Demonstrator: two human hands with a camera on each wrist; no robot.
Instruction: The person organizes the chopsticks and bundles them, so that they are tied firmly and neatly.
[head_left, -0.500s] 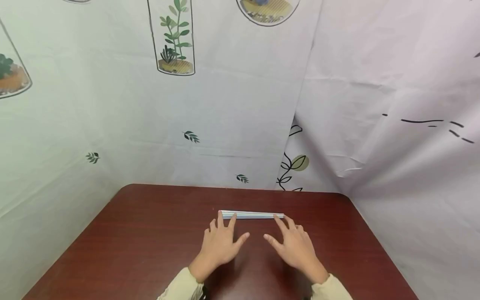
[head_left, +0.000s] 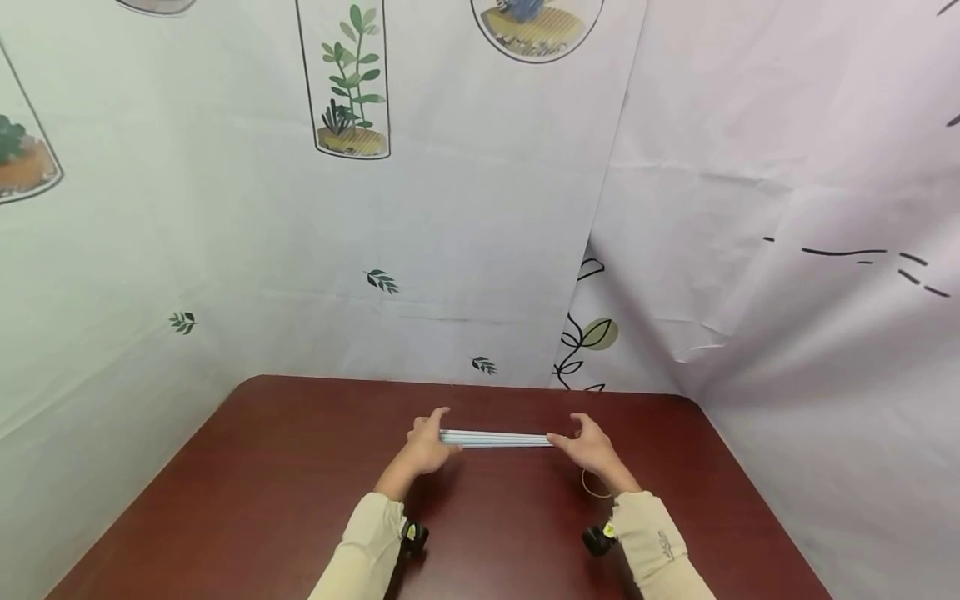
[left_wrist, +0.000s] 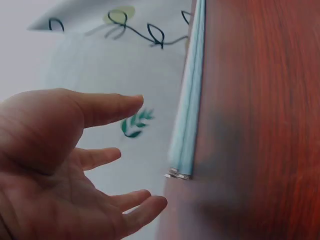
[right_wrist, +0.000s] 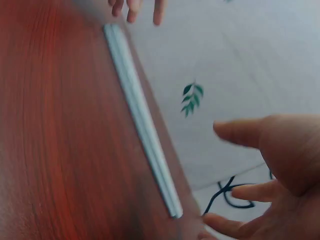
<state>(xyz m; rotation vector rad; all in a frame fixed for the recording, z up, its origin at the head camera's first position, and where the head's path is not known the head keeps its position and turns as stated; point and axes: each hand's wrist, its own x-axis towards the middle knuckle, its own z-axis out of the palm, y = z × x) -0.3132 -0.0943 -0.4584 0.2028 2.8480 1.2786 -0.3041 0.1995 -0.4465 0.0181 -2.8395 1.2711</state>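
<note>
Booth-like space: plant-patterned drapes (head_left: 480, 225) around a wood-grain table (head_left: 300, 475).

Left grip (head_left: 427, 447), right grip (head_left: 591, 450): two. Rod bundle (head_left: 498, 439): one; rod count unclear. Table (head_left: 285, 475): one. Sleeves (head_left: 367, 542): two.

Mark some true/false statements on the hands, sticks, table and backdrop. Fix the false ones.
1. Pale blue sticks lie on the table. True.
2. The left hand and right hand are at opposite ends of the sticks. True.
3. The right hand grips the sticks. False: the right wrist view shows a gap between its fingers and them.
4. The table is white. False: it is dark reddish brown.
5. The backdrop carries printed plants. True.
</note>
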